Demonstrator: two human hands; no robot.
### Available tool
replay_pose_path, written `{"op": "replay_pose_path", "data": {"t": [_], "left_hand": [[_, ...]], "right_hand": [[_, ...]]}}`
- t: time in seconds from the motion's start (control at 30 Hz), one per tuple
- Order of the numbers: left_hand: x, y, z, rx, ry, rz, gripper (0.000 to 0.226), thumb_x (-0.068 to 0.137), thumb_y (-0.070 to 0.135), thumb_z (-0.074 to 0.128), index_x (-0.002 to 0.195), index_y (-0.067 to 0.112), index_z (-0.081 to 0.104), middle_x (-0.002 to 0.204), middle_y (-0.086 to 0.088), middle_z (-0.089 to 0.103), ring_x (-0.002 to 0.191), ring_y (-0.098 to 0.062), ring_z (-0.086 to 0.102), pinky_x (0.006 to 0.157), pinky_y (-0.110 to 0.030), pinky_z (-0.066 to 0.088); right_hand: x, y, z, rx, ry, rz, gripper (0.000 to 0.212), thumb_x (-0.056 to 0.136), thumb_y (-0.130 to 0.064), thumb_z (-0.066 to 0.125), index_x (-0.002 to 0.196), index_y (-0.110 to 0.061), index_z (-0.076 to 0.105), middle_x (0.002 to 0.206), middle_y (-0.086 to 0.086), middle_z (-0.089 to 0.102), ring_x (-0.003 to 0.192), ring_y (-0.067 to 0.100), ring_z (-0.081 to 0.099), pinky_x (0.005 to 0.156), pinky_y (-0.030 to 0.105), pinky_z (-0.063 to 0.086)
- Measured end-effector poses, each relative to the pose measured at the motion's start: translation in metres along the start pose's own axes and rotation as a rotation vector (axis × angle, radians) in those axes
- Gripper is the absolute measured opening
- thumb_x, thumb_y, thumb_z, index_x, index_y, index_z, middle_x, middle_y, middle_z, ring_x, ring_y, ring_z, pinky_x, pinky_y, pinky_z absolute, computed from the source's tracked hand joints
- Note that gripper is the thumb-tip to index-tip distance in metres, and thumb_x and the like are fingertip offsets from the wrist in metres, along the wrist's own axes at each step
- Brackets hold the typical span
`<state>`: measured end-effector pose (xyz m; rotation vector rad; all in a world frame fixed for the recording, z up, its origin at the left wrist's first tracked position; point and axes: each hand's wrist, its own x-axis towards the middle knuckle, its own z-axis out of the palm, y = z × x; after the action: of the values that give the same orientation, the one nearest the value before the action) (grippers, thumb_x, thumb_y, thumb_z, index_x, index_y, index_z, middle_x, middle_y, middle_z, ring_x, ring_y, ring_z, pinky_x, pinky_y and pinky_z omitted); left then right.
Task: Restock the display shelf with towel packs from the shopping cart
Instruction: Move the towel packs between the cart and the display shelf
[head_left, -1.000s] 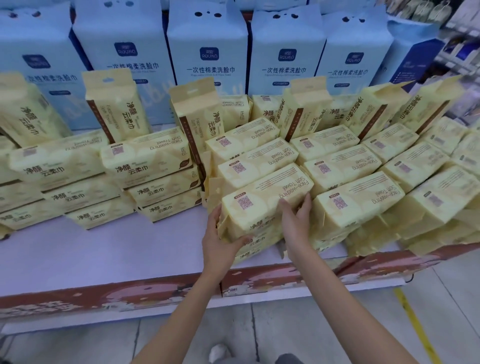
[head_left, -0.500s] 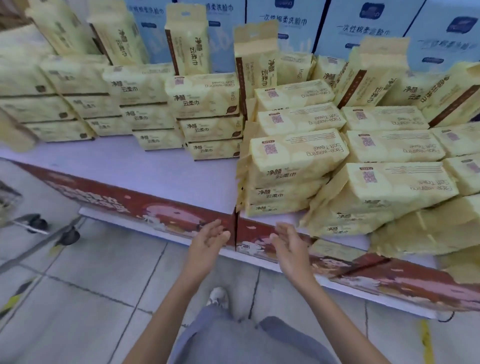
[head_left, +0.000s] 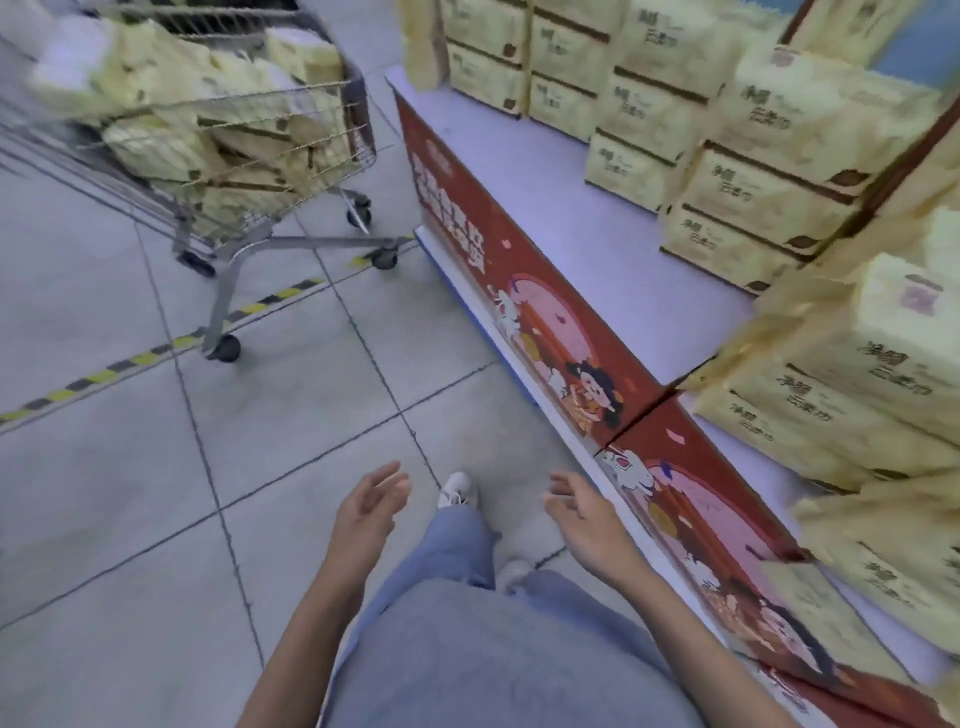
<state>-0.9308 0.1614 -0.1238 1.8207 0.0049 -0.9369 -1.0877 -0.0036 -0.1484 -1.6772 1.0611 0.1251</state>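
My left hand (head_left: 371, 506) and right hand (head_left: 584, 519) hung over the floor (head_left: 130, 467) just off the shelf's (head_left: 597, 208) front edge, fingers loosely spread, holding nothing. Towel packs (head_left: 769, 171) stood stacked on the shelf, and more lay heaped in the cart (head_left: 358, 130) near the shelf's far end.

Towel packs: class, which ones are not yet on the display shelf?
The towel packs heaped loosely in the wire shopping cart, upper left; all the others stand in neat stacks on the shelf.
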Motion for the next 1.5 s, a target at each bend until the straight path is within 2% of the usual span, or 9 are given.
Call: {"op": "replay_pose_path", "data": {"t": [0.23, 0.37, 0.5, 0.83, 1.0, 1.07, 1.27, 1.4, 1.5], "left_hand": [[-0.002, -0.018, -0.050, -0.237, 0.253, -0.104, 0.030, 0.096, 0.020, 0.052, 0.125, 0.022, 0.054, 0.126, -0.001, 0.059, 0.116, -0.020, 0.055, 0.093, -0.031, 0.038], [0.022, -0.013, -0.073, -0.343, 0.337, -0.135, 0.029, 0.095, 0.019, 0.054, 0.124, 0.023, 0.054, 0.127, -0.001, 0.058, 0.114, -0.020, 0.056, 0.095, -0.031, 0.039], [0.066, 0.016, -0.106, -0.382, 0.332, -0.143, 0.026, 0.096, 0.019, 0.052, 0.122, 0.023, 0.054, 0.123, 0.002, 0.059, 0.115, -0.018, 0.056, 0.096, -0.031, 0.038], [0.200, 0.124, -0.192, -0.213, 0.181, -0.035, 0.034, 0.095, 0.021, 0.054, 0.129, 0.021, 0.051, 0.130, 0.002, 0.057, 0.120, -0.013, 0.052, 0.104, -0.029, 0.037], [0.264, 0.171, -0.208, -0.185, 0.093, -0.002, 0.037, 0.095, 0.022, 0.054, 0.132, 0.024, 0.048, 0.133, 0.005, 0.053, 0.121, -0.009, 0.050, 0.098, -0.025, 0.037], [0.291, 0.183, -0.213, -0.192, 0.106, -0.001, 0.037, 0.095, 0.023, 0.054, 0.132, 0.025, 0.048, 0.133, 0.005, 0.053, 0.121, -0.009, 0.050, 0.100, -0.025, 0.037], [0.362, 0.227, -0.234, -0.258, 0.211, -0.059, 0.033, 0.094, 0.024, 0.056, 0.127, 0.026, 0.053, 0.131, 0.004, 0.056, 0.121, -0.010, 0.052, 0.106, -0.030, 0.037], [0.393, 0.255, -0.250, -0.351, 0.312, -0.067, 0.027, 0.095, 0.024, 0.055, 0.121, 0.029, 0.054, 0.127, 0.006, 0.058, 0.119, -0.012, 0.054, 0.099, -0.029, 0.037], [0.412, 0.270, -0.262, -0.414, 0.360, -0.097, 0.025, 0.096, 0.023, 0.052, 0.121, 0.028, 0.053, 0.127, 0.004, 0.058, 0.117, -0.015, 0.055, 0.095, -0.029, 0.036]], "right_hand": [[0.050, -0.064, 0.040, -0.144, -0.247, -0.099, 0.037, 0.097, -0.025, 0.049, 0.132, -0.015, 0.046, 0.121, -0.001, 0.052, 0.107, 0.013, 0.051, 0.092, 0.023, 0.037], [0.091, -0.110, 0.069, -0.221, -0.345, -0.143, 0.037, 0.097, -0.023, 0.048, 0.133, -0.014, 0.044, 0.127, 0.005, 0.052, 0.112, 0.018, 0.052, 0.095, 0.028, 0.039], [0.135, -0.167, 0.098, -0.233, -0.375, -0.173, 0.037, 0.098, -0.021, 0.047, 0.134, -0.012, 0.043, 0.129, 0.006, 0.051, 0.110, 0.016, 0.050, 0.088, 0.024, 0.037], [0.225, -0.268, 0.137, -0.186, -0.338, -0.146, 0.036, 0.096, -0.019, 0.050, 0.132, -0.014, 0.046, 0.123, 0.004, 0.054, 0.110, 0.018, 0.054, 0.091, 0.025, 0.041], [0.278, -0.294, 0.136, -0.209, -0.336, -0.083, 0.031, 0.097, -0.021, 0.049, 0.128, -0.015, 0.048, 0.109, -0.003, 0.055, 0.092, 0.007, 0.054, 0.068, 0.004, 0.041], [0.307, -0.309, 0.140, -0.226, -0.323, -0.089, 0.031, 0.097, -0.020, 0.049, 0.127, -0.013, 0.048, 0.101, -0.008, 0.054, 0.086, 0.003, 0.053, 0.065, 0.000, 0.039], [0.400, -0.388, 0.157, -0.278, -0.361, -0.153, 0.035, 0.097, -0.020, 0.049, 0.131, -0.014, 0.046, 0.116, 0.002, 0.054, 0.093, 0.009, 0.051, 0.066, 0.003, 0.039], [0.451, -0.451, 0.159, -0.308, -0.413, -0.238, 0.034, 0.098, -0.020, 0.048, 0.131, -0.012, 0.046, 0.114, 0.002, 0.053, 0.088, 0.005, 0.050, 0.066, -0.002, 0.038], [0.480, -0.491, 0.166, -0.332, -0.444, -0.276, 0.034, 0.098, -0.020, 0.046, 0.131, -0.012, 0.045, 0.116, 0.003, 0.053, 0.094, 0.010, 0.049, 0.064, 0.007, 0.038]]}}
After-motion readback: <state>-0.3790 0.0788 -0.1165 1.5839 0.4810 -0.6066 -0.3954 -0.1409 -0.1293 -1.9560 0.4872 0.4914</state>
